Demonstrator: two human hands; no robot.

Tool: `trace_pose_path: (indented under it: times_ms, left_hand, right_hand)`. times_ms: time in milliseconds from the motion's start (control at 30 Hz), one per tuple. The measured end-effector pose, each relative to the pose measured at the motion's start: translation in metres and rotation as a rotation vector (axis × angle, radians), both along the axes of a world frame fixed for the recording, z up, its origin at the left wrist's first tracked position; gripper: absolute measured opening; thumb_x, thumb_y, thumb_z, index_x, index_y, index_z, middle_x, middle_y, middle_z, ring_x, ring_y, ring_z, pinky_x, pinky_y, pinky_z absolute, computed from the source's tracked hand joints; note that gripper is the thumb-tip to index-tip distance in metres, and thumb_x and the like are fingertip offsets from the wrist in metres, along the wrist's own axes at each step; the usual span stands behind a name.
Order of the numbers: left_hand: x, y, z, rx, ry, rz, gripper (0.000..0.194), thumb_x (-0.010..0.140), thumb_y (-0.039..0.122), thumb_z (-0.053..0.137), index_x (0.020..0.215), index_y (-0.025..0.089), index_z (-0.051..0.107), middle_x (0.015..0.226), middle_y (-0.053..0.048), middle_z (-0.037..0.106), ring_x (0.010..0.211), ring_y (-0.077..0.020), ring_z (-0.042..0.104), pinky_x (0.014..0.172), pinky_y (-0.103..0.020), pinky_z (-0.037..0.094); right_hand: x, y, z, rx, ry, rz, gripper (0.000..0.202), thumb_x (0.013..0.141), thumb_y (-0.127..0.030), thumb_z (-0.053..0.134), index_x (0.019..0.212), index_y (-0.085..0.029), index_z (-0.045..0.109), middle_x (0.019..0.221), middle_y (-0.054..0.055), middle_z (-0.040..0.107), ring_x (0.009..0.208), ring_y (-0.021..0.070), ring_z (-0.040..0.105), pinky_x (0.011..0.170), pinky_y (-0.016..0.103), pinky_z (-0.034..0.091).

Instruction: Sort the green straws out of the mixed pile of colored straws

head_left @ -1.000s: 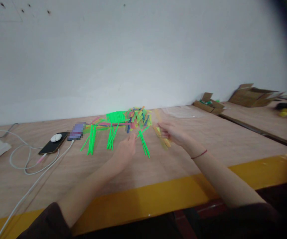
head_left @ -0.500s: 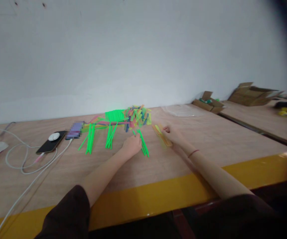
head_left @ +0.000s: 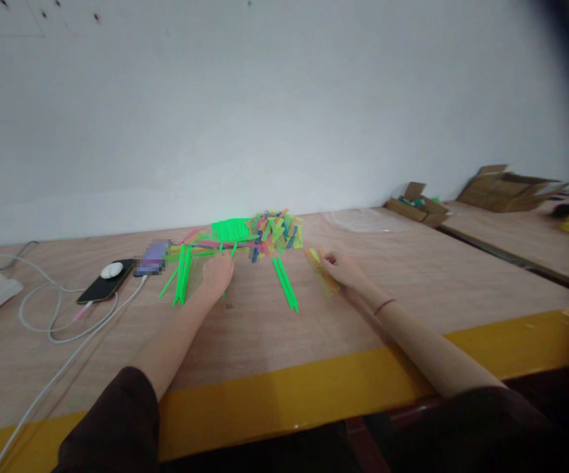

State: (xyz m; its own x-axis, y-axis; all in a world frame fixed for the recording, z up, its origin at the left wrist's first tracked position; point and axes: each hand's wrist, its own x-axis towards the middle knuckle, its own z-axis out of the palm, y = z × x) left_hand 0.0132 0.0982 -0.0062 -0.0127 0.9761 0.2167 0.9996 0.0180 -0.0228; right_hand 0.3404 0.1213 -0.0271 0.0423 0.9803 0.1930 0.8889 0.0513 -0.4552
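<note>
My left hand (head_left: 219,271) is closed over the middle group of thin green sticks on the table. Green tips (head_left: 234,249) show above its fingers, but how many sticks it grips is hidden. To its left lies another bundle of green sticks (head_left: 182,274), and to its right a third bundle (head_left: 285,284). My right hand (head_left: 341,267) has its fingers pinched on flat, translucent orange and yellow strips (head_left: 330,280) lying fanned on the tabletop. Behind both hands are a heap of multicoloured strips (head_left: 277,230) and a dense row of green sticks (head_left: 230,230).
A phone (head_left: 154,257) with a white cable lies on the left, beside a black pad (head_left: 92,287) carrying a white mouse-shaped object (head_left: 112,270). Cardboard boxes (head_left: 417,207) stand at the back right near a clear plastic sheet (head_left: 361,221). Yellow tape (head_left: 284,397) lines the front edge.
My left hand has moved left from the right-hand green bundle to the middle group, with a green stick apparently carried along. My right hand stays at the orange strips. The view has shifted slightly.
</note>
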Motion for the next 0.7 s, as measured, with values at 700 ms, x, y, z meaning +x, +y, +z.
trace_pose_path:
  times_ms: [700]
  left_hand:
    - [0.055,-0.050,0.036,0.118,-0.111,-0.393,0.028,0.101,0.026,0.030,0.116,0.014,0.051,0.112,-0.014,0.062,0.099,-0.0221,0.064,0.082,-0.030,0.051]
  right_hand:
    - [-0.048,-0.020,0.066,-0.215,0.835,0.415,0.031,0.088,-0.047,0.053,0.079,-0.017,0.059,0.077,0.006,0.062,0.069,0.0143,0.056,0.062,0.025,0.045]
